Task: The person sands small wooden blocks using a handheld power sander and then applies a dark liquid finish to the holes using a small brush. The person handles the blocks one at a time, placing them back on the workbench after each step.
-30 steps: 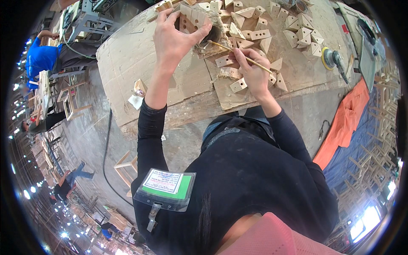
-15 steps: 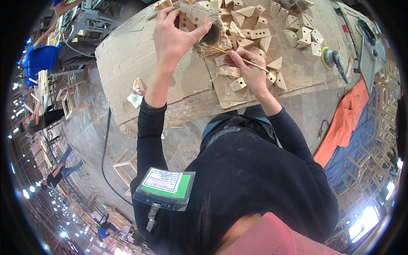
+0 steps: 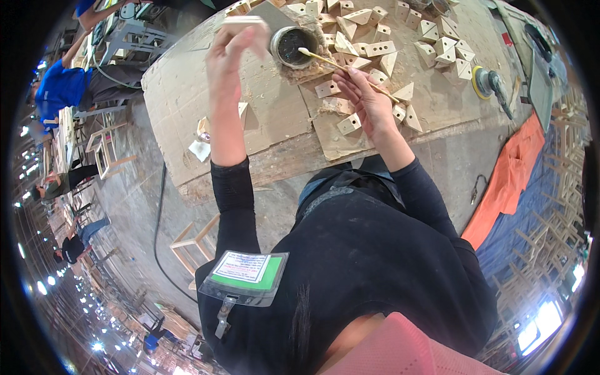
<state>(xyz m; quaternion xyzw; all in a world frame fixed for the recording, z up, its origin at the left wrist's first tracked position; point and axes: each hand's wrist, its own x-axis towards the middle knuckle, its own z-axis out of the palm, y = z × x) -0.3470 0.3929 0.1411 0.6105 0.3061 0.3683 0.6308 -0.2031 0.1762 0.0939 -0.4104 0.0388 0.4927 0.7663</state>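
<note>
My left hand (image 3: 230,57), smeared by motion, is up at the far left part of the table, its fingers closed on a pale wooden block (image 3: 247,24). Between thumb and fingers my right hand (image 3: 370,105) pinches a thin yellowish stick (image 3: 337,65) with a pale, thicker tip. That tip reaches over the mouth of a round pot (image 3: 275,45) with dark contents; whether it touches them I cannot tell. Crusty, fibrous brown material (image 3: 312,76) surrounds the pot. Several drilled wooden corner blocks (image 3: 381,49) lie scattered right of it.
More drilled blocks (image 3: 445,47) sit in a group farther right, beside a sander (image 3: 482,84) with a yellow pad. A small block and white scrap (image 3: 200,150) lie near the left front edge. Orange cloth (image 3: 500,194) hangs at right. A person in blue (image 3: 62,90) is at far left.
My left hand has moved left with the block, away from above the pot, whose mouth now shows. The stick's tip has come over the pot's mouth; my right hand has shifted little.
</note>
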